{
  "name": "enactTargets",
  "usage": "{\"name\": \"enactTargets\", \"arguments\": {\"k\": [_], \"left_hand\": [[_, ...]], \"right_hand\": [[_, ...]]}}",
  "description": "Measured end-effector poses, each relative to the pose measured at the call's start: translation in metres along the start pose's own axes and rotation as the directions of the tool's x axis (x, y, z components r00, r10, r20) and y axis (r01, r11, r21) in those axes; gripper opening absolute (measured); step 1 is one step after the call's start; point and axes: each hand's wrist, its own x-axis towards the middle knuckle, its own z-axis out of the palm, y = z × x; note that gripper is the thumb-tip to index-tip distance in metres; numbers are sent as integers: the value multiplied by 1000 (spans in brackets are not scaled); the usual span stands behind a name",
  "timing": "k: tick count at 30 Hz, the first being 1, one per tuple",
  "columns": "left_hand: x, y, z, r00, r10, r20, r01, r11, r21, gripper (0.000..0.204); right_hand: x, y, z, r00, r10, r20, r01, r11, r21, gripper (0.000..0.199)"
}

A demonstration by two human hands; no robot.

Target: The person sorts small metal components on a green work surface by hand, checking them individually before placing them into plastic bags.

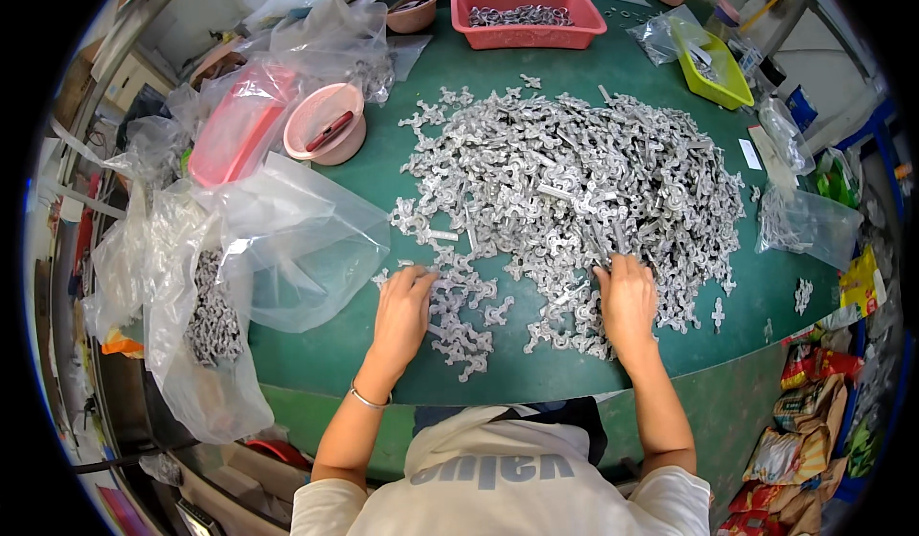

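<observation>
Left hand: palm down at the near left fringe of the silvery parts, bent at the fingers, touching some; cannot tell whether gripping one.
Right hand: well apart from the left, fingertips down among parts at the near edge; cannot tell whether pinching one or merely resting.
Bench: green, running beneath everything central.
Pile of silvery parts: probably heaped mid-bench to suit reach from both sides; lying mostly beyond the hands, thinning to loose scatter between them.
Clear bags: massed at left, partly hanging over the edge, with small grey pieces inside one; perhaps set aside to leave the middle for the heap.
Red tray: beyond the pile, bearing ring-like pieces, likely there to keep them separate.
Yellow-green tray: at far right, tilted in view.
Pink bowl: left of the pile, seemingly handy for the left.
Red-handled tool: lying inside that bowl.
Stray part: alone, to the right of the right hand.
</observation>
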Motion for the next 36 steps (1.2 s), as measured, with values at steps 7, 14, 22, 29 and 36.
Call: {"name": "enactTargets", "arguments": {"k": [7,14,22,29,36], "left_hand": [[4,9,-17,999,2,-35,-2,1000,20,16],[-10,12,-14,906,-411,-97,284,763,-581,8],[-10,56,4,697,-265,667,542,-414,-731,33],[-13,107,40,771,-213,600,491,-402,-773,44],[-4,121,41,890,-139,434,379,-302,-875,35]], "right_hand": [[-2,0,2,997,-18,78,24,997,-75,13],[-12,24,-35,975,149,165,-198,920,337,3],[-25,7,-27,653,-156,741,-757,-175,630,29],[-43,-36,-12,762,-136,633,-581,287,762,25],[-51,-65,-26,917,-67,393,-50,958,282,37]]}}
